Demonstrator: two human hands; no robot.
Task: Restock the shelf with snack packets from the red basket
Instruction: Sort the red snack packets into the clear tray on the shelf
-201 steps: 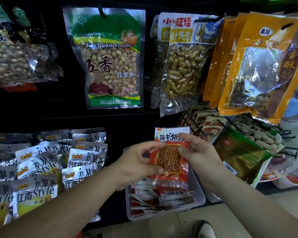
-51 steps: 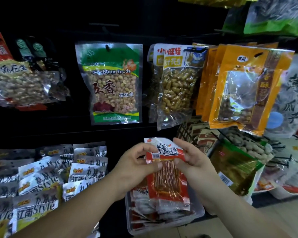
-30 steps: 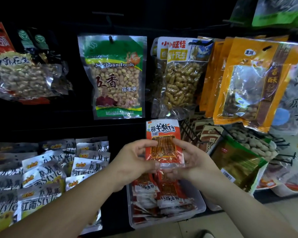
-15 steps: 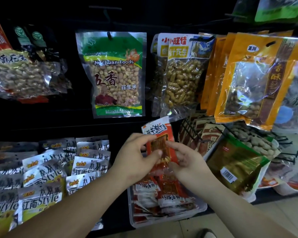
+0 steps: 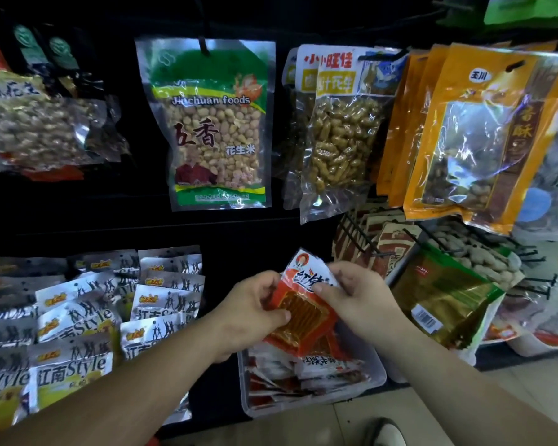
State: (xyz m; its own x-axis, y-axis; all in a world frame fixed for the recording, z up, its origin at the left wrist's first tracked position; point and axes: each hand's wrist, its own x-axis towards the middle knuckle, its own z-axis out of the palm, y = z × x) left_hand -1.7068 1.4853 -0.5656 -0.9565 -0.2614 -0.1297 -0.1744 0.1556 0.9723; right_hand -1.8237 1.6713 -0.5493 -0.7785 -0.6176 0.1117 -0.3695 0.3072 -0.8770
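status: restocking in progress, one unit in hand. a red-and-white snack packet with a clear window over orange-brown strips (image 5: 305, 317) is held tilted just above the clear plastic shelf bin (image 5: 313, 399), not yet in it. the left hand (image 5: 248, 313) grips the packet's lower left side, thumb on the window face and fingers curled behind. the right hand (image 5: 358, 300) pinches the top right corner near the white header. neither hand is free.

done so far, by judgement: the bin already holds a loose pile of matching red-and-white packets, lying flat and overlapping, and room appears to remain above them. left to do: set this packet down among them, then likely bring more. the red basket does not show in this view, so the remaining stock cannot be counted. adjacent stock appears in order: the silver-and-yellow sachets (image 5: 71, 365) at left and the green-topped clear bag of peanuts (image 5: 213, 123) hanging above.
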